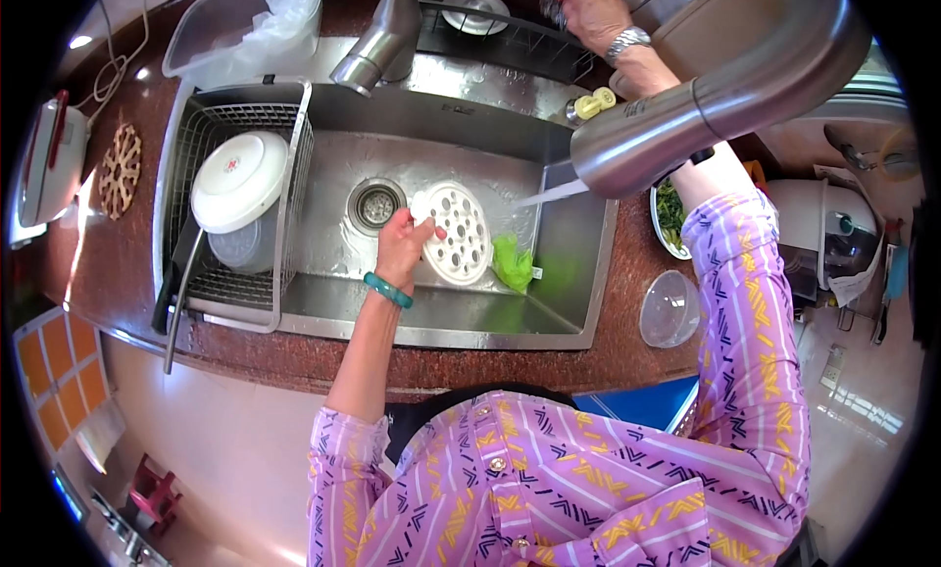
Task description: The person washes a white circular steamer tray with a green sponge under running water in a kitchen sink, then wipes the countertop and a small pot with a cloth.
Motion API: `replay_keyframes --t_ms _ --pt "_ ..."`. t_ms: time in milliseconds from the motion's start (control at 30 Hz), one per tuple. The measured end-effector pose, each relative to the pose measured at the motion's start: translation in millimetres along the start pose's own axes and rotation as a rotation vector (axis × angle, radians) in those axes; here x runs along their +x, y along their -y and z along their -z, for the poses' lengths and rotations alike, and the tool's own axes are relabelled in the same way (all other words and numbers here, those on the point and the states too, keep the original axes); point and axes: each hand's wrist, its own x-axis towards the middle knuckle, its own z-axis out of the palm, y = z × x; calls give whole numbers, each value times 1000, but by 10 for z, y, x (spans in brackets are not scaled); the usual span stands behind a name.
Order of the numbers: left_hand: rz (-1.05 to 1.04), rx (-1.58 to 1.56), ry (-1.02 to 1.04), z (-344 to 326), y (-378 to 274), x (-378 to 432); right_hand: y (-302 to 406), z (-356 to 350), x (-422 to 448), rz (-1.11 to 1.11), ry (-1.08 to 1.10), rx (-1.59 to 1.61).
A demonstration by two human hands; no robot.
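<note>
My left hand (404,247) grips the edge of a white oval plate with round holes (457,232), held tilted over the stainless steel sink (331,163). Beyond the sink's back edge, my right hand (597,16) reaches to the black wire rack (507,19), its fingers closed on a dark shiny scourer (553,10), partly hidden. Water streams from the large faucet head (617,155) into the sink, right of the plate. A crumpled bright green mesh cloth (512,262) lies against the sink's front right, beside the plate. The drain strainer (377,205) shows left of the plate.
A wire basket (294,177) at the sink's left holds a white bowl (242,177) and a clear container (246,243). A second faucet (378,41) stands behind. Right lie a dish of greens (669,221) and a clear plastic bowl (669,310). A wooden trivet (120,171) lies left.
</note>
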Motion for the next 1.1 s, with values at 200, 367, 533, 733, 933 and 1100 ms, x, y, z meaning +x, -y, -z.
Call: replay_keyframes --t_ms 200,367,533,733,933,1100 --pt "86 -63 -72 33 -7 -44 101 40 -678 172 -581 461" --pt "150 -66 -96 42 64 -111 379 -361 -1821 -418 -484 842" --pt "163 -137 -79 -88 149 -189 820 -1009 -2644 -801 -214 1523" --pt "121 -153 -67 -108 213 -326 1261 -1479 -2661 -689 39 1384" --pt "37 -139 -125 -118 184 -396 1373 -1538 -2606 -138 -77 786" --pt "-38 -106 -153 -93 228 -383 1399 -1606 -2553 -320 28 755"
